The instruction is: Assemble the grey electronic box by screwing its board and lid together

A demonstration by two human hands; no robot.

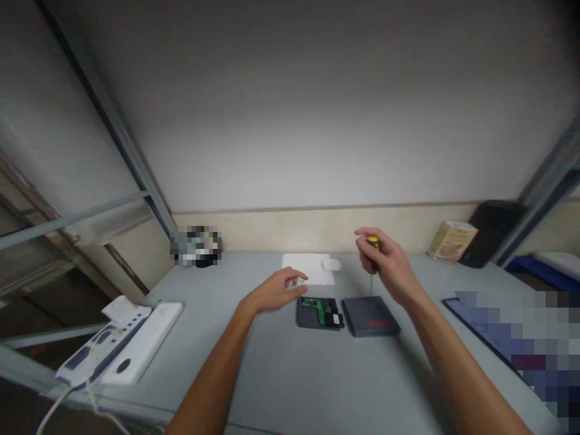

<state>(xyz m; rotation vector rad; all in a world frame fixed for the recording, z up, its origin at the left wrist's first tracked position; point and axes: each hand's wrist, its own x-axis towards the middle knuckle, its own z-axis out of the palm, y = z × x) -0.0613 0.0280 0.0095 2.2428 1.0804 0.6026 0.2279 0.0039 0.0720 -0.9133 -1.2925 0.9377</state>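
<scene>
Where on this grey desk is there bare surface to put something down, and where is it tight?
Bare desk lies between the forearms, in front of the open drive and grey cover. More lies between the power strip and the left hand. It is crowded around the drive, cover, white paper and right hand holding the screwdriver.

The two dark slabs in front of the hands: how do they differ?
The left slab shows a bare green circuit board on top; the right slab is closed dark grey with a red mark. The left hand rests at the left slab's edge; the right slab lies under the right hand and its screwdriver. Both lie flat, side by side, similar in size.
</scene>
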